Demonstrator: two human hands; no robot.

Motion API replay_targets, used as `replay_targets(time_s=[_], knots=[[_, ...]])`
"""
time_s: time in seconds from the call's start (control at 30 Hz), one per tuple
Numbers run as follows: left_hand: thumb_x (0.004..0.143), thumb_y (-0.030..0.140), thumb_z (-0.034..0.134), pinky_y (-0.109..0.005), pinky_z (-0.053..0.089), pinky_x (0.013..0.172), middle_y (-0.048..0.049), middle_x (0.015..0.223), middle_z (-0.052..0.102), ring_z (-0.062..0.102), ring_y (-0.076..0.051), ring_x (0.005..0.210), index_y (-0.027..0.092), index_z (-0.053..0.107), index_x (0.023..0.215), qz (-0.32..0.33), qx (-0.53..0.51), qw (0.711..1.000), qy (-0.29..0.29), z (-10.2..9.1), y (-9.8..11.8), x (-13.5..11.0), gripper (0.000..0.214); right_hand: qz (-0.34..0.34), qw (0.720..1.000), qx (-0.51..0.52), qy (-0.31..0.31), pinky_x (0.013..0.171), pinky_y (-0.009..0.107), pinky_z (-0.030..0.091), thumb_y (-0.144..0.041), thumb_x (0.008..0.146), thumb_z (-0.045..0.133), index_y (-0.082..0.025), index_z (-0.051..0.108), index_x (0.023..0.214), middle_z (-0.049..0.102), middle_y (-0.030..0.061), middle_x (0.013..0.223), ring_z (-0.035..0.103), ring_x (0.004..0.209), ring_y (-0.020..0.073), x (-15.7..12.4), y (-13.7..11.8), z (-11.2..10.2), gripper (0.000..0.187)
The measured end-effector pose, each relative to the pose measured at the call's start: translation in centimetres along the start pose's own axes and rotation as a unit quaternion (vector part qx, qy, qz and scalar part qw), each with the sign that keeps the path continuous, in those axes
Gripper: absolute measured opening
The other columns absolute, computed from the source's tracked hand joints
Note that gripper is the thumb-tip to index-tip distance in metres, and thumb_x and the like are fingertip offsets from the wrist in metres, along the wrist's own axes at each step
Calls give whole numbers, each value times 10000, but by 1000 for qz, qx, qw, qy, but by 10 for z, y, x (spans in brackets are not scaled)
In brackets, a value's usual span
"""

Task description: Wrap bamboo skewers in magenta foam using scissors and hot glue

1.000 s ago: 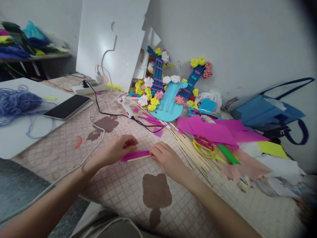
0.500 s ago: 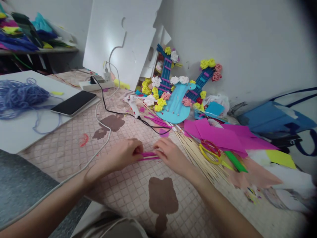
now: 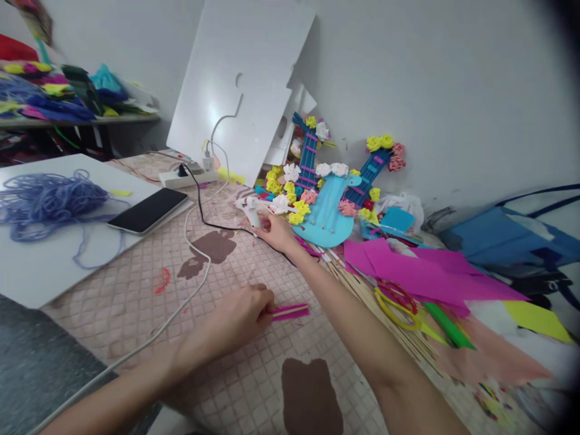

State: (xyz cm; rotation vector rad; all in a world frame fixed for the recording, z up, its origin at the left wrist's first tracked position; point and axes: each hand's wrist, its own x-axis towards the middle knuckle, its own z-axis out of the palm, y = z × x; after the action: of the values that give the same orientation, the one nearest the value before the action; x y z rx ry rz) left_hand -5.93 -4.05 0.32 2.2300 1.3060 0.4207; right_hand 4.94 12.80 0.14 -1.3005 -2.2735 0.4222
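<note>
My left hand (image 3: 249, 308) is closed on one end of a magenta paper strip (image 3: 299, 312), which has a thin pale stick lying along it. The strip's free end points right, just above the tabletop. Farther forward, my right hand (image 3: 277, 232) has its fingers wrapped round the handle of a white glue gun (image 3: 251, 211). The gun's black cord runs back under my right forearm. Behind the gun stand paper guitars, one with a light blue body (image 3: 324, 226), trimmed with yellow, white and pink paper flowers.
A phone (image 3: 148, 211) and tangled purple yarn (image 3: 49, 199) lie on a white board at left. A pale cable (image 3: 194, 241) crosses the table. Bamboo sticks (image 3: 385, 308), scissors (image 3: 399, 308) and magenta paper (image 3: 421, 272) lie at right. A power strip (image 3: 188, 177) sits behind.
My right hand has let go of the magenta strip, reached forward and taken hold of the glue gun. My left hand keeps the strip. The view has shifted slightly.
</note>
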Motion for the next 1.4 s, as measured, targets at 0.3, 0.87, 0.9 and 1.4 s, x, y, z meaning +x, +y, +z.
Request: replay_targets(time_s=[0.3,0.87,0.9,1.4], knots=[[737,72,472,-237,304,513,-17,647,582,478,-113,541,168,512,673,-29,-13,999,42,3,-9,-4,122,25,998,48,33,701,311,426,-295,823,561,-124,625,918,654,70,849,579,762,204,16,-20,-19,206],[764,152,532,-246,351,568,-23,740,602,516,-134,628,171,580,785,-13,1,999,47,-5,-14,3,56,145,984,-10,106,388,277,322,-476,806,571,-238,520,597,438,-22,434,420,401,154,-216,-6,-132,320],[760,133,519,-247,348,566,-21,729,596,510,-133,620,170,569,766,-11,8,999,50,-5,-13,4,63,143,984,-12,105,397,282,328,-473,809,567,-240,526,601,437,-21,432,429,409,161,-219,-4,-131,314],[765,97,490,-251,332,544,-2,710,589,513,-127,601,184,577,896,-6,21,999,32,-6,-14,-9,180,118,988,6,102,455,283,365,-414,819,561,-228,560,651,498,-20,489,480,480,166,-232,12,-113,251]])
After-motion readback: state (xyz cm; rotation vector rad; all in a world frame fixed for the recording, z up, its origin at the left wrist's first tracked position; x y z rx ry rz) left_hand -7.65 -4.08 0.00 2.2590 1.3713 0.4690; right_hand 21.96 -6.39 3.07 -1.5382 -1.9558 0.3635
